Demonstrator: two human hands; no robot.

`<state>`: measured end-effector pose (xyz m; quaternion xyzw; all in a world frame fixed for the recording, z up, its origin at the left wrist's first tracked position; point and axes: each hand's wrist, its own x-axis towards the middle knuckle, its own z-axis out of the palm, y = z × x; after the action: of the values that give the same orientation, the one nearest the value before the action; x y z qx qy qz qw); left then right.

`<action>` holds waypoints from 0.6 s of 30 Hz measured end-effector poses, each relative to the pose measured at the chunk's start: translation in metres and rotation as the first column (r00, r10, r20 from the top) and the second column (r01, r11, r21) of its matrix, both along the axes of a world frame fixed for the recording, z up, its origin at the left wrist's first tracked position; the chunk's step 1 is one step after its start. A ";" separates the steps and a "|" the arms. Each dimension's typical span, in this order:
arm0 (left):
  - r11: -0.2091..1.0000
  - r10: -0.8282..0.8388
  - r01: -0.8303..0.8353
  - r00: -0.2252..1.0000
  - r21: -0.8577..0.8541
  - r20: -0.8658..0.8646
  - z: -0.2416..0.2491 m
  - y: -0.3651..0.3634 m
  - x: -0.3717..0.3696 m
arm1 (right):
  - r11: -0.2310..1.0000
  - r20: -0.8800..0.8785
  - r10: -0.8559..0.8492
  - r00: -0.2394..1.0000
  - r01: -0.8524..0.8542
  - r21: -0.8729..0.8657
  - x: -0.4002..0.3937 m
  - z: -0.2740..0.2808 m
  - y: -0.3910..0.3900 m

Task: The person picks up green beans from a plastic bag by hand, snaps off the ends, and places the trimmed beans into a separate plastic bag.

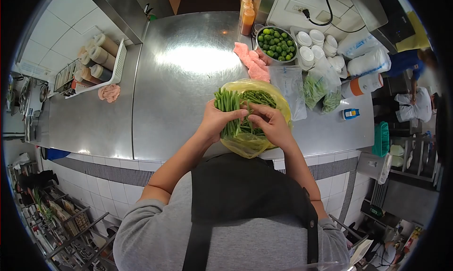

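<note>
Now left hand (218,121) clutching green bean bundle (227,102); right hand (271,123) pinching beans over yellow bag (278,101).

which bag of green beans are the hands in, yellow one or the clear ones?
The yellow bag at the counter's front edge. The left hand grips a bunch of green beans over it, the right hand beside. The clear bags lie untouched farther right.

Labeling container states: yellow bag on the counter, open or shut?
Open. The yellow bag gapes at its mouth, green beans visible inside; left hand holds a bunch over it.
</note>
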<state>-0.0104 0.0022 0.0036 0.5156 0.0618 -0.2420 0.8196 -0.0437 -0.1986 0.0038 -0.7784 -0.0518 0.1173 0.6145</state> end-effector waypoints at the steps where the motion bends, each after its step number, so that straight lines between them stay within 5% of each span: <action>1: 0.999 -0.017 0.015 0.999 0.040 0.030 -0.001 0.000 0.000 | 1.000 -0.001 0.001 1.000 -0.001 0.000 -0.001 0.001 0.002; 4: 1.000 0.019 -0.019 1.000 -0.003 -0.005 0.004 -0.003 -0.001 | 1.000 0.015 0.005 1.000 -0.005 -0.010 -0.003 0.009 0.009; 9: 0.992 0.115 -0.114 0.993 -0.056 0.015 -0.002 0.000 0.002 | 0.972 -0.113 -0.063 0.992 0.087 0.219 -0.004 0.016 0.014; 13: 0.976 0.218 -0.216 0.974 -0.029 0.064 0.001 0.003 0.005 | 0.985 -0.100 -0.072 0.992 0.086 0.149 -0.009 -0.003 0.013; 16: 0.971 0.236 -0.234 0.968 -0.040 0.080 -0.002 0.003 0.007 | 0.965 -0.040 -0.159 0.986 0.164 0.205 -0.015 -0.004 0.018; 18: 0.972 0.227 -0.221 0.971 -0.082 0.080 -0.001 0.001 0.005 | 0.945 0.204 -0.258 0.944 0.204 0.255 -0.019 -0.001 0.026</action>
<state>-0.0055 0.0028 0.0029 0.4853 0.0745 -0.1269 0.8619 -0.0632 -0.1723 0.0028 -0.7108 -0.0451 -0.0556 0.6997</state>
